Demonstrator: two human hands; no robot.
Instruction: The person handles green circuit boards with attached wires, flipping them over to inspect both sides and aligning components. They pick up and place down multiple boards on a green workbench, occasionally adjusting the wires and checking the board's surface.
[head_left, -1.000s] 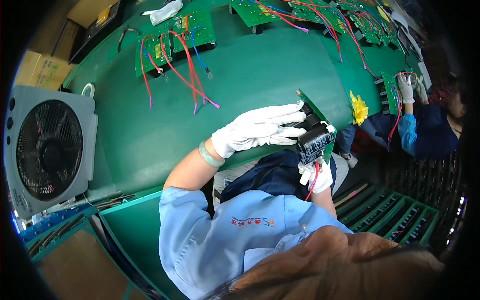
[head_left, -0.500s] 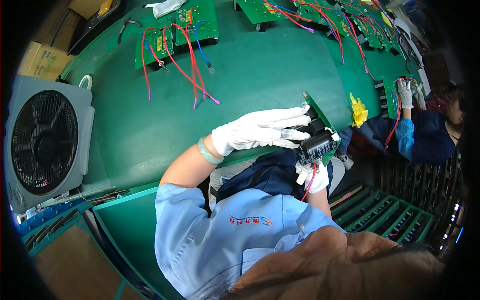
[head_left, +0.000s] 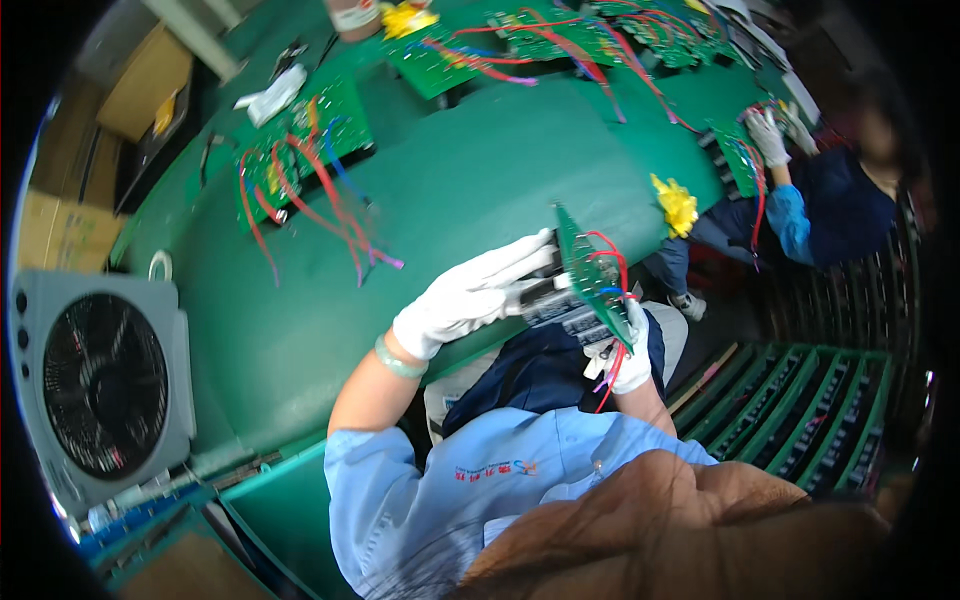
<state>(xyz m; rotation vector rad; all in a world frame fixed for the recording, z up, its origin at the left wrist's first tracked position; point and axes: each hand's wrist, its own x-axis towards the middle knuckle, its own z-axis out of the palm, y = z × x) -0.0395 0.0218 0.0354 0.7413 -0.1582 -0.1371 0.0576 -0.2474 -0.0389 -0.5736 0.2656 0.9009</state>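
The left hand [head_left: 465, 300] and the right hand [head_left: 633, 365] wear white gloves [head_left: 428, 322], with a smooth, pale green bangle [head_left: 399, 360] just behind the left one. The shirt [head_left: 420, 505] is light blue with short sleeves [head_left: 368, 470], a collar [head_left: 566, 490] and small red, blue and orange print [head_left: 490, 469] on its front. Below it show dark navy cloth [head_left: 525, 365] and pale trousers [head_left: 672, 335].

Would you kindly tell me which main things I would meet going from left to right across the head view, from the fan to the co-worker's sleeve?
Grey box fan, wired green boards nearest it, left gloved hand, held circuit board, yellow crumpled thing, co-worker's blue sleeve.
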